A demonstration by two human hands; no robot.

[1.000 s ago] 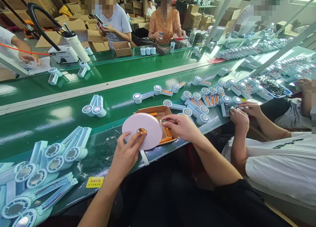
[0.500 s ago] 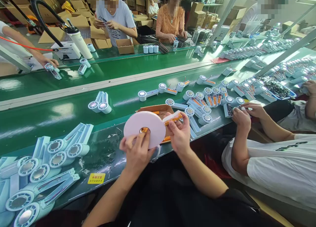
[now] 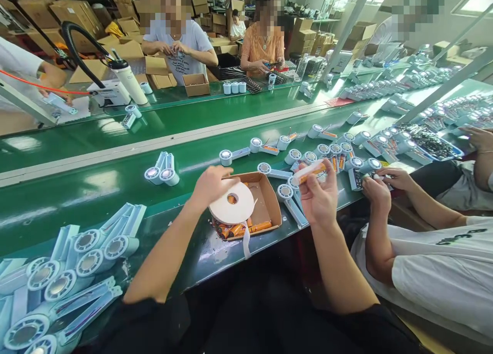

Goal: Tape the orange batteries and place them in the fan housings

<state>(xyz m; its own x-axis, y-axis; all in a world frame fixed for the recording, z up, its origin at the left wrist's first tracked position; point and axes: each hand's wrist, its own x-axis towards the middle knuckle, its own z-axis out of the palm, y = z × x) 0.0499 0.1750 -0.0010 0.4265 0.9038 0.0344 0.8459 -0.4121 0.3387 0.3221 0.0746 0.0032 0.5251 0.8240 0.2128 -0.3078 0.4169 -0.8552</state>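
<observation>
My right hand (image 3: 319,196) pinches an orange cylindrical battery (image 3: 308,176) with a white strip along it, raised above the bench edge. My left hand (image 3: 210,189) is at the upper left rim of a roll of white tape (image 3: 219,206), fingers over the edge and thumb hidden. The roll lies tilted over the left part of an open cardboard box (image 3: 274,200), a loose tape end (image 3: 246,243) hanging down in front. Several orange batteries (image 3: 260,227) lie in the box, partly under the roll.
Light-blue round-headed housings (image 3: 90,261) are heaped at the left. More housings with batteries (image 3: 323,151) lie right of the box. A green conveyor (image 3: 96,182) runs behind. A co-worker's hands (image 3: 379,189) work close at my right; other people sit across.
The tape roll has gone from upright in front of me down onto the box, my left hand moving to its far rim. My right hand has moved right with the battery.
</observation>
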